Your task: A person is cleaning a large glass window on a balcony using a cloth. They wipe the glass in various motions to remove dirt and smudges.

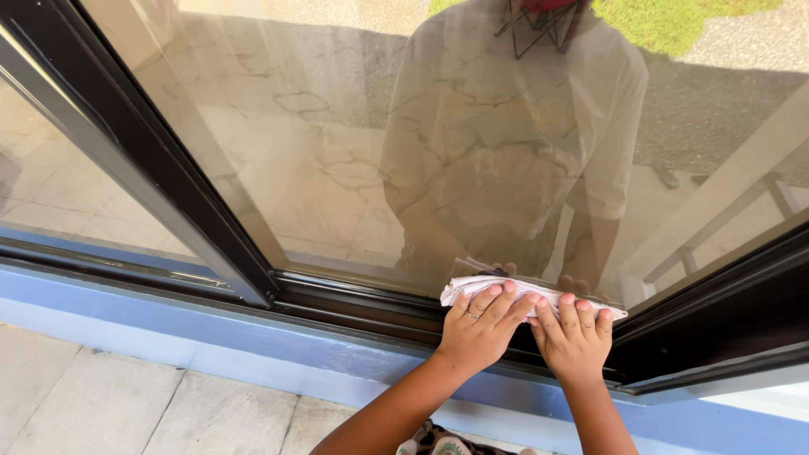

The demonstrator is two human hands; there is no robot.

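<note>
A folded white cloth (472, 287) lies pressed against the bottom edge of a large window pane (337, 126), just above the black frame (354, 299). My left hand (482, 327) rests flat on the cloth with fingers spread, a ring on one finger. My right hand (577, 335) presses the cloth's right part beside it, fingers together pointing up. Both forearms rise from the bottom of the view. The glass mirrors my torso in a light shirt and both hands.
A black vertical frame post (160, 160) slants down the left, with another pane to its left. A blue sill (211, 324) runs under the frame. Pale floor tiles (101, 404) lie at bottom left. Outside are pavement and grass.
</note>
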